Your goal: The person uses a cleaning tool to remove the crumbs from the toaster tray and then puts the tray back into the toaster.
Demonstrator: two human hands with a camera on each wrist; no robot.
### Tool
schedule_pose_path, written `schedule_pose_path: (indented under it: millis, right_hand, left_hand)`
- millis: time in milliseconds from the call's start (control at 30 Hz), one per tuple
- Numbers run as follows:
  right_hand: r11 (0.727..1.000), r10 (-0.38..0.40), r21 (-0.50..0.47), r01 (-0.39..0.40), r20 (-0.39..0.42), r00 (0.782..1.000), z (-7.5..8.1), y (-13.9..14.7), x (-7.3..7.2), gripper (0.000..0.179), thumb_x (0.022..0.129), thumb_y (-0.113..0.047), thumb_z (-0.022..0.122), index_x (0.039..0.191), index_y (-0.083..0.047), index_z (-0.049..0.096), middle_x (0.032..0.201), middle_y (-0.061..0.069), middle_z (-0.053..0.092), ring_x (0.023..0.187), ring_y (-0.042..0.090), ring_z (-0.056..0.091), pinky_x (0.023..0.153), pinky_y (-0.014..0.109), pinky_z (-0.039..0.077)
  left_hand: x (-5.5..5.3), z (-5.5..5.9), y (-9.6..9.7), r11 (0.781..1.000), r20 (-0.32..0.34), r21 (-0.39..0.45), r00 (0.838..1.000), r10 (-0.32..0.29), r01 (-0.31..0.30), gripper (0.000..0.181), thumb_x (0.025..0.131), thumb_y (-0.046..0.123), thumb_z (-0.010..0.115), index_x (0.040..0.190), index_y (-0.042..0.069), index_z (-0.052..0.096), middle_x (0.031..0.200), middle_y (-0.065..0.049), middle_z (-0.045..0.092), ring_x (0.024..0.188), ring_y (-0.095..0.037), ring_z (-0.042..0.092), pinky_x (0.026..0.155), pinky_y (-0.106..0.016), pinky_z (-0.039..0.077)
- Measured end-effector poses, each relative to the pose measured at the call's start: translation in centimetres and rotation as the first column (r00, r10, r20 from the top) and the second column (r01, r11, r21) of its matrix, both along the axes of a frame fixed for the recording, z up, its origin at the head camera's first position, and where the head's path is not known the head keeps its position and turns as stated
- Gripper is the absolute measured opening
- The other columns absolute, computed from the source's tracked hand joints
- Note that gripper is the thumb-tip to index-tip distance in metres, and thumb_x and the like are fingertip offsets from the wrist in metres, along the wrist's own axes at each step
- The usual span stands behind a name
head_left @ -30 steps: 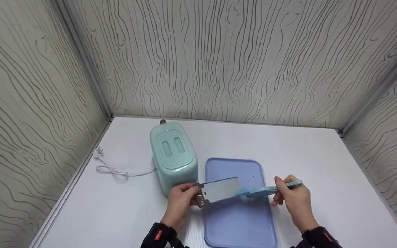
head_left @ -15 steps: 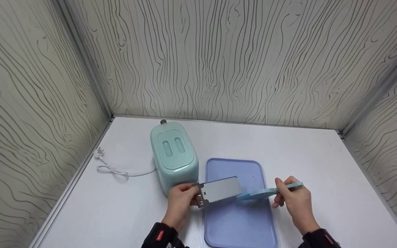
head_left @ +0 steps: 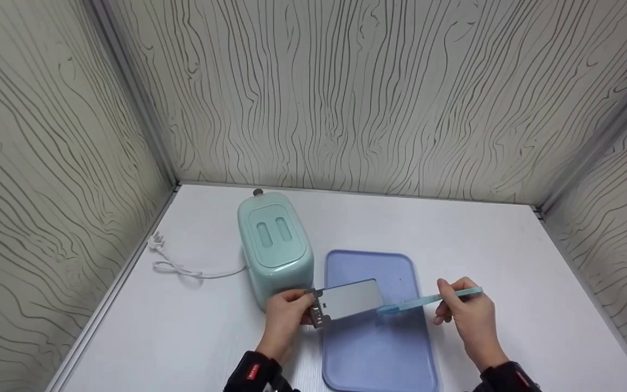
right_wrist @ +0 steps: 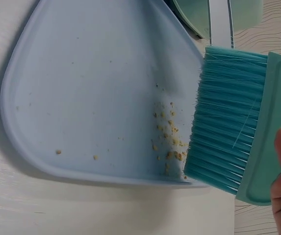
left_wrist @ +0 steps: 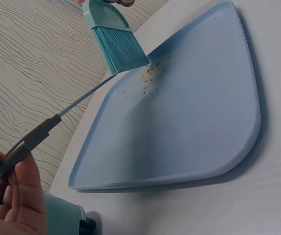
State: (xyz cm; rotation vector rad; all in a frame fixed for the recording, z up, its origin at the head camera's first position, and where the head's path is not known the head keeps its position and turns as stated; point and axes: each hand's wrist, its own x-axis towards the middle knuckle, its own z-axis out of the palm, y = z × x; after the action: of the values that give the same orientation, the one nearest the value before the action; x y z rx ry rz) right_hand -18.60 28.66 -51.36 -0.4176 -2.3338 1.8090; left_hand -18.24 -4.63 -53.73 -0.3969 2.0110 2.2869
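My left hand [head_left: 283,321] pinches the dark slotted end of a flat metal crumb tray [head_left: 351,299], which is held tilted over a blue serving tray [head_left: 379,359]. In my right hand [head_left: 468,318] is a turquoise cleaning brush [head_left: 419,302], gripped by its handle. Its blue bristles [left_wrist: 123,51] hang right at the far end of the crumb tray in the left wrist view. Yellow-brown crumbs [right_wrist: 172,137] lie on the serving tray beneath the bristles, with a few more scattered nearby.
A mint-green toaster [head_left: 283,239] with a lid stands beside my left hand, left of the serving tray. Its white cord and plug [head_left: 174,268] lie on the white table further left. Wood-patterned panels [head_left: 335,98] close in the back and sides.
The brush has drawn slightly to the right and turned more edge-on, its bristles sliding off the crumb tray's far end. My left hand and the crumb tray have hardly moved.
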Motion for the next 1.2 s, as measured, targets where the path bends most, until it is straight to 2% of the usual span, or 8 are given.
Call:
schedule_pose_path:
  millis: [133,333,500,633,767,933,1200]
  right_hand:
    - [1.000,0.003,-0.007,-0.003,-0.013,1.000,0.3,0.0,-0.1,0.042,0.096,-0.040,0.070,0.097,-0.001,0.055,0.070,0.012,0.069,0.057,0.026,0.070,0.058,0.029,0.056]
    - [0.998,-0.002,0.065,0.007,-0.077,0.997,1.2,-0.2,-0.5,0.040,0.100,-0.040,0.065,0.113,-0.003,0.056,0.078,0.007,0.071,0.068,0.018,0.069,0.063,0.025,0.054]
    - [0.990,-0.007,0.141,0.033,-0.178,0.984,2.6,-1.1,-0.8,0.032,0.104,-0.034,0.060,0.116,-0.004,0.059,0.087,0.004,0.067,0.076,0.011,0.062,0.068,0.021,0.052]
    - [0.981,0.029,0.192,0.017,-0.234,0.972,3.8,-2.5,-0.9,0.030,0.104,-0.033,0.059,0.115,-0.005,0.062,0.091,0.005,0.068,0.080,0.009,0.062,0.070,0.020,0.050]
    - [0.989,0.066,0.149,-0.026,-0.274,0.959,5.1,-4.3,-1.1,0.028,0.103,-0.030,0.062,0.113,-0.004,0.064,0.090,0.007,0.068,0.079,0.011,0.062,0.069,0.022,0.052]
    - [0.993,0.110,0.066,-0.095,-0.283,0.953,6.3,-6.7,-1.3,0.026,0.102,-0.027,0.064,0.112,-0.003,0.063,0.093,0.011,0.068,0.082,0.014,0.064,0.072,0.024,0.054]
    - [0.978,0.204,0.021,-0.205,-0.256,0.945,6.6,-9.8,-1.4,0.028,0.102,-0.030,0.064,0.114,-0.004,0.062,0.096,0.012,0.067,0.086,0.018,0.064,0.074,0.027,0.054]
  left_hand:
    - [0.2,0.1,0.1,1.000,0.013,0.016,1.000,0.005,-0.005,0.026,0.088,0.008,0.070,0.107,-0.010,0.071,0.081,-0.007,0.071,0.060,-0.013,0.064,0.059,-0.027,0.057]
    - [0.3,0.3,0.3,0.999,0.023,0.038,1.000,-0.004,0.003,0.027,0.088,0.008,0.071,0.109,-0.009,0.071,0.082,-0.008,0.071,0.060,-0.013,0.064,0.058,-0.027,0.057]
    - [0.3,0.3,0.5,0.998,0.014,0.049,0.999,-0.033,0.032,0.027,0.089,0.007,0.069,0.109,-0.010,0.070,0.081,-0.009,0.071,0.060,-0.013,0.064,0.058,-0.028,0.058]
    - [0.4,0.3,0.8,0.998,0.010,0.049,0.999,-0.044,0.044,0.026,0.088,0.007,0.069,0.107,-0.010,0.071,0.079,-0.008,0.070,0.058,-0.012,0.063,0.057,-0.027,0.057]
    - [0.5,0.5,1.0,0.997,0.020,0.060,0.999,-0.047,0.046,0.024,0.088,0.007,0.070,0.105,-0.009,0.071,0.080,-0.009,0.071,0.058,-0.012,0.062,0.057,-0.027,0.057]
    - [0.7,0.9,1.2,0.998,0.041,0.046,0.998,-0.045,0.043,0.026,0.087,0.009,0.071,0.107,-0.008,0.071,0.085,-0.012,0.071,0.061,-0.013,0.063,0.059,-0.027,0.057]
    - [0.9,0.8,1.4,0.998,0.040,0.035,0.998,-0.057,0.055,0.026,0.086,0.010,0.072,0.106,-0.007,0.072,0.088,-0.011,0.071,0.061,-0.013,0.062,0.058,-0.027,0.057]
